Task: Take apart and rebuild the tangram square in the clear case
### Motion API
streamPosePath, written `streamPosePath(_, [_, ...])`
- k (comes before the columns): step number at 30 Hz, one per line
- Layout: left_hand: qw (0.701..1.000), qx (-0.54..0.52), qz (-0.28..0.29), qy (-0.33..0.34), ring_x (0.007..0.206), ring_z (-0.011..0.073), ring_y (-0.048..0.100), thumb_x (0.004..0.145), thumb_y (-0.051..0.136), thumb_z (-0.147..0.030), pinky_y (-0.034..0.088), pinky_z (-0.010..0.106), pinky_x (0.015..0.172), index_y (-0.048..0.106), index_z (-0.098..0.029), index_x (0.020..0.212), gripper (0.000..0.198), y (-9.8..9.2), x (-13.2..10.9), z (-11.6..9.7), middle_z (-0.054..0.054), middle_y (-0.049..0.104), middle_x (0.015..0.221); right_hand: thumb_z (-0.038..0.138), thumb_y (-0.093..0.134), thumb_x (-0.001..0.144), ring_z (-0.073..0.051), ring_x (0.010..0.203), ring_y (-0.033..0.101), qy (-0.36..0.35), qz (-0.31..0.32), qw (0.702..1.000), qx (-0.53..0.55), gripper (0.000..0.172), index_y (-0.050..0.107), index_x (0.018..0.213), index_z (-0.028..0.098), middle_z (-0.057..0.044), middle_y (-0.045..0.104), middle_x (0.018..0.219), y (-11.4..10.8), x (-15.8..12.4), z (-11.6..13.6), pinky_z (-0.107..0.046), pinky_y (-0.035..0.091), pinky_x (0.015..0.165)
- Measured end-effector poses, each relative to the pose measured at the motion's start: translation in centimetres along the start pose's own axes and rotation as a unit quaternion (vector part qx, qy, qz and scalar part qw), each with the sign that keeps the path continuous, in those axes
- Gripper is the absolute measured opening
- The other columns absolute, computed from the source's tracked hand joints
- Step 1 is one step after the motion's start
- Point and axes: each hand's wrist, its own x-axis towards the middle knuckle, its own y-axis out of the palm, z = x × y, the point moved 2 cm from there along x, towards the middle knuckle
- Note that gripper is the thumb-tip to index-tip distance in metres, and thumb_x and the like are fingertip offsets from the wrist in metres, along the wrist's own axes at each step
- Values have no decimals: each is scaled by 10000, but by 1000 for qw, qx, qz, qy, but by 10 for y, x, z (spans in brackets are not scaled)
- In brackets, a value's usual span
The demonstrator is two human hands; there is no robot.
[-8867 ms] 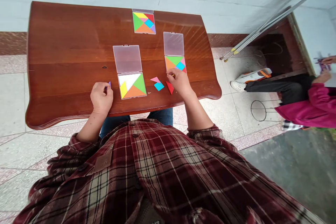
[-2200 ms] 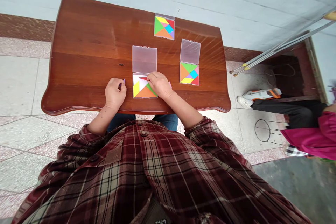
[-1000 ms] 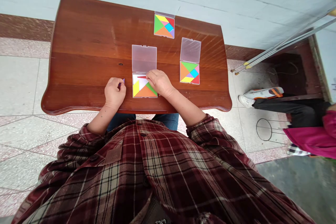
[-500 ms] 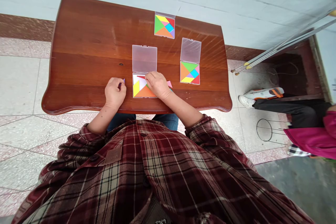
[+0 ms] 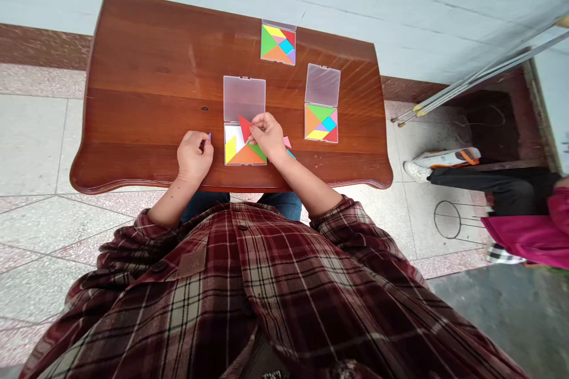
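Tilted up since the earlier frame, a red tangram triangle (image 5: 245,128) now rises from an open clear plastic case (image 5: 244,98) on the wooden table (image 5: 133,71). The right hand (image 5: 268,136) holds it in a narrow pinch at one corner, which helps it clear the green piece (image 5: 257,153). The left hand (image 5: 194,157) pinches a small purple piece (image 5: 209,137).

Left hand (image 5: 194,157) sits curled — right hand (image 5: 268,137) raised, seemingly in a pinch.
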Motion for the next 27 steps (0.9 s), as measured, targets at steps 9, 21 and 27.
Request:
streamPosePath(9, [1000,-7,6,-7,801,185,592,793,537,-149,493,323,782,556,-219,728,98,0,0,0,33,630,793,107,541,840,-81,554,602,46,19,999,-3,201,432,727,232,82,505,587,5,-9,4,-208,499,537])
streamPosePath(21, [1000,-7,8,-12,813,178,592,806,547,-130,478,316,800,555,-212,739,106,1,0,1,25,613,797,184,502,928,-135,760,555,-220,-15,937,-272,151,487,786,232,4,576,788,-20,5,11,-296,470,751])
streamPosePath(27, [1000,-6,4,-6,809,177,589,800,538,-137,479,306,790,556,-213,743,96,1,0,2,28,620,799,151,391,993,-207,867,543,-347,114,798,-479,253,607,870,202,-76,635,905,-18,13,8,-367,423,855])
